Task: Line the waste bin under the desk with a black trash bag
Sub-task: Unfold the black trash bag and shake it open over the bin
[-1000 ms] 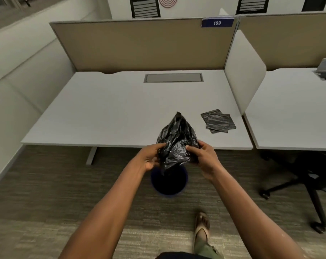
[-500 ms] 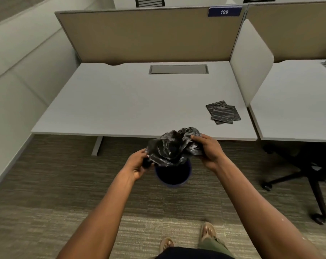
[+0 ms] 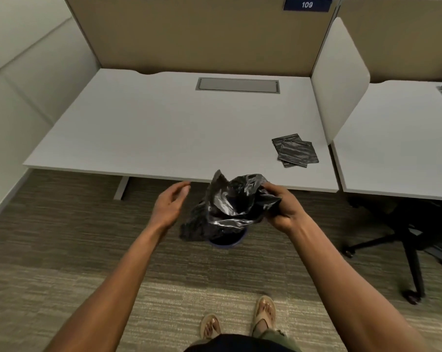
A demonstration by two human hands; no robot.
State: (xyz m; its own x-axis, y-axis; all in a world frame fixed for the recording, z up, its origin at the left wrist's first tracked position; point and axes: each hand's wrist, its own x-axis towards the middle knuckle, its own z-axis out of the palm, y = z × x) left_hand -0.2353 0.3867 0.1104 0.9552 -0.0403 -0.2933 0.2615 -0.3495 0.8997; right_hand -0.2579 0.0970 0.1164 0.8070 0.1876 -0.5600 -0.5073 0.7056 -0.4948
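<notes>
A crumpled black trash bag [image 3: 230, 207] hangs over the round dark-blue waste bin [image 3: 227, 243], which stands on the carpet just in front of the white desk [image 3: 164, 128]. The bag covers most of the bin; only the near rim shows. My right hand [image 3: 283, 207] grips the bag's right edge. My left hand [image 3: 171, 204] is off the bag, a little to its left, with fingers spread and nothing in it.
Folded black bags [image 3: 294, 150] lie on the desk near its right front corner. A white side panel [image 3: 339, 80] divides it from the neighbouring desk. A black office chair base [image 3: 402, 237] stands on the right. My sandalled feet [image 3: 240, 318] are close behind the bin.
My left hand has let go of the bag and moved away to the left. The bag has come down from above the bin and spread over its mouth, held by the right hand alone.
</notes>
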